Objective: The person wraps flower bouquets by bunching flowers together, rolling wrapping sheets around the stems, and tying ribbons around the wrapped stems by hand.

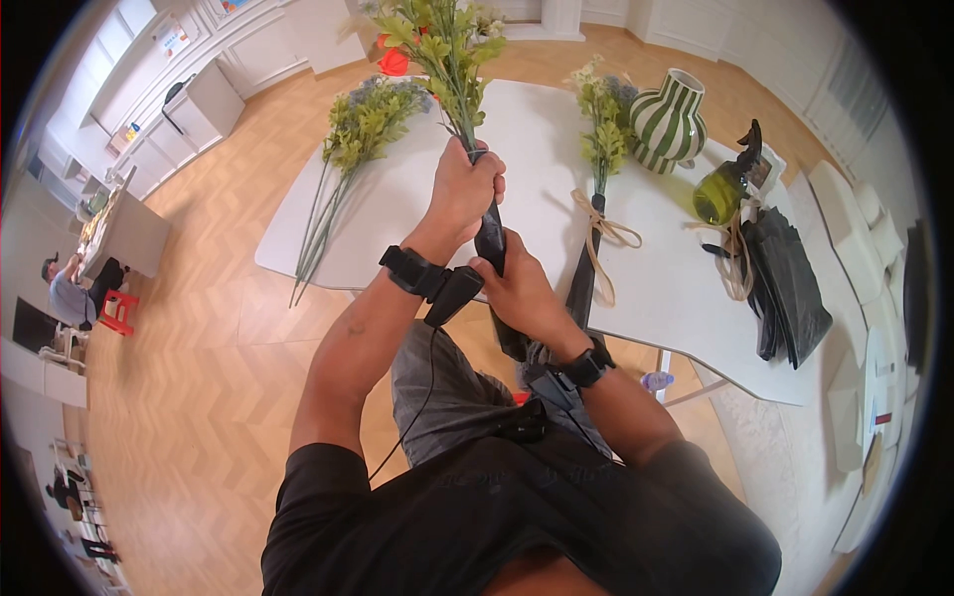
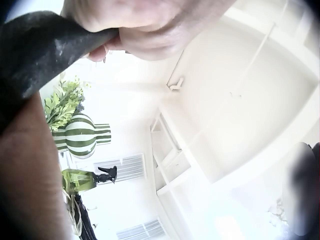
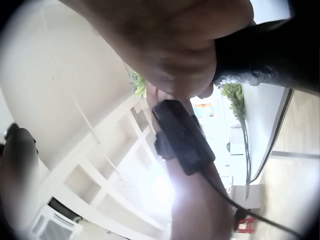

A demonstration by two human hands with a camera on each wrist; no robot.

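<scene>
My left hand [image 1: 462, 191] grips a bouquet [image 1: 452, 74] of leafy green stems and red flowers right where its black wrapping [image 1: 490, 236] begins. Lower down, my right hand [image 1: 522, 290] holds the same black wrapping, its thumb lying along it. The wrapped stems slant down toward my lap, over the near table edge. In the left wrist view, the dark wrapping [image 2: 50, 55] runs out from under the curled left hand [image 2: 150, 25]. The right wrist view has the right hand [image 3: 175, 50] closed around the wrapping, with the left forearm [image 3: 197, 200] behind.
On the white table [image 1: 397, 228] lie loose flower stems [image 1: 343, 164] at left and a wrapped bouquet with a tan bow [image 1: 606, 223] at right. Beyond are a striped vase [image 1: 668, 124], a green spray bottle [image 1: 720, 194] and folded black sheets [image 1: 785, 283]. A person [image 1: 70, 288] sits far left.
</scene>
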